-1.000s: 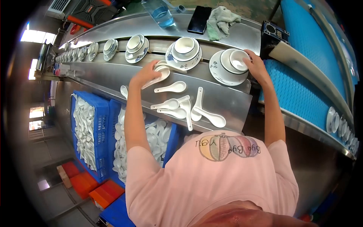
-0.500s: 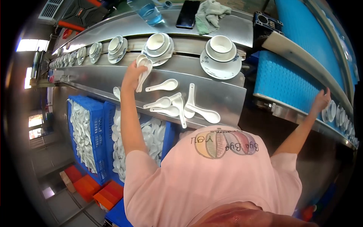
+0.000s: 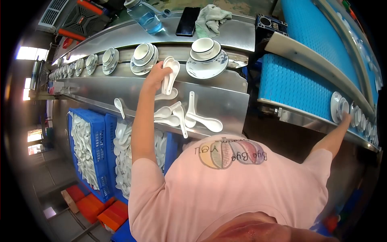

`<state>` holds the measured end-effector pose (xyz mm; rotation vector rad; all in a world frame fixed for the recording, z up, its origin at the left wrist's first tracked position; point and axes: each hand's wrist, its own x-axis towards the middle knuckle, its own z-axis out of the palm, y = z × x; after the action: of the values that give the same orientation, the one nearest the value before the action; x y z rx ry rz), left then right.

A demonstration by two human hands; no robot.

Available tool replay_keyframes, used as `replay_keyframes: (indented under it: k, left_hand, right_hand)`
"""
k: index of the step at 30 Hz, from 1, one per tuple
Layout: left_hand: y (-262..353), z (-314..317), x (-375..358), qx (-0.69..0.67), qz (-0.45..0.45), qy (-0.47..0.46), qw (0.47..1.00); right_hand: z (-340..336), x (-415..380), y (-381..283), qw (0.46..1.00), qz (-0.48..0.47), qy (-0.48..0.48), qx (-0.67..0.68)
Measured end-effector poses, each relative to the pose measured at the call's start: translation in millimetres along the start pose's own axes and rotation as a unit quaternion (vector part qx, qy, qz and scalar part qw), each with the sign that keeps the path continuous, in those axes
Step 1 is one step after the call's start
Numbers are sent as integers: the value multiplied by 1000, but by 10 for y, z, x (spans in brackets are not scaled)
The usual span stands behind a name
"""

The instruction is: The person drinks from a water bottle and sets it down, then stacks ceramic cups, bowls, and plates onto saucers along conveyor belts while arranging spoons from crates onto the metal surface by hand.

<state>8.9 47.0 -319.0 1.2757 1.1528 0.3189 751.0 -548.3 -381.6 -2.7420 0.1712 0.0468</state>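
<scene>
White soup spoons (image 3: 172, 76) are held together by their handles in my left hand (image 3: 158, 76), which is closed around them beside a stack of dishes on the line. That nearest stack has a small bowl (image 3: 202, 46) on a blue-patterned plate (image 3: 206, 66). Several loose spoons (image 3: 207, 122) lie on the steel counter (image 3: 229, 101) below. On the far right, my right hand (image 3: 346, 117) is at the edge of a bowl (image 3: 343, 106), which stands with a plate (image 3: 335, 107) on the blue belt. Its fingers are small and partly hidden there.
Stacked bowls and plates (image 3: 109, 58) run in a row to the left. Blue crates (image 3: 105, 153) of spoons stand below the counter. A water bottle (image 3: 147, 20), phone (image 3: 188, 21) and cloth (image 3: 211, 20) lie on the back ledge. The blue conveyor belt (image 3: 294, 84) is at right.
The view has shifted, moving the scene left. My left hand has moved right with the spoons, closer to the nearest dish stack. My right hand has come to the bowl on the blue belt.
</scene>
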Motion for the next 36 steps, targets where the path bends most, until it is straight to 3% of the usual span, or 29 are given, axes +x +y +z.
replay_keyframes:
  k: [4,7,9,13,15,17,19,21,22,23,24,25,26,27,29,31,32,33,34,35,36]
  left_hand:
    - [-76,-103,21,-14,0,29,999]
    - [-130,-179,38,-33,3,47,998]
    - [-152,-215,53,-61,12,37,997]
    - [-212,-238,145,-108,-5,34,994]
    - [-272,-246,149,-112,-3,77,991]
    - [-305,-311,111,-105,3,144,984]
    - [-291,-407,-19,-28,29,163,986]
    - [-428,-597,-84,136,73,156,976]
    - [-408,-606,-185,223,80,133,962]
    - [-94,-366,-442,220,73,30,972]
    - [-141,-296,-456,211,86,-18,974]
    - [-220,-241,-464,262,47,7,964]
    - [-353,-290,-425,407,108,4,907]
    - [-283,-232,-475,464,112,-25,878]
    - [-182,-96,-590,457,119,-50,880]
    - [-271,-74,-614,487,105,-12,867]
    - [-217,-9,-627,475,81,-24,876]
    - [-131,43,-692,463,53,-31,884]
    - [-127,43,-732,448,26,-33,893]
    - [-173,23,-708,457,57,-30,887]
    - [-255,-27,-660,466,83,-24,880]
  right_hand:
    - [78,-337,-41,982,-85,-124,112]
    - [276,-975,-310,933,-221,-150,239]
    - [188,-2056,-1091,945,-205,-125,221]
    - [578,-3257,-1951,825,-231,-286,428]
    - [764,-3803,-2475,832,-246,-312,388]
    - [896,-4249,-2910,797,-269,-367,397]
    - [1085,-4555,-3240,793,-368,-350,336]
    - [1540,-4663,-3405,773,-435,-360,290]
    - [1851,-4742,-3399,782,-452,-324,283]
    - [1861,-4896,-3439,785,-423,-353,283]
    - [1710,-4940,-3573,776,-435,-436,137]
    - [1857,-4962,-3491,753,-522,-365,164]
    - [1812,-4942,-3453,727,-552,-345,217]
    - [1636,-4881,-3477,714,-529,-378,260]
    - [1374,-4591,-3329,769,-476,-321,280]
    - [1115,-4073,-3025,822,-461,-169,289]
    - [1135,-3756,-2811,841,-447,-50,300]
    - [1106,-3419,-2549,848,-392,-28,354]
    - [870,-3187,-2340,896,-376,44,232]
    - [818,-2805,-2040,921,-344,97,156]
    - [488,-2633,-1874,947,-291,88,102]
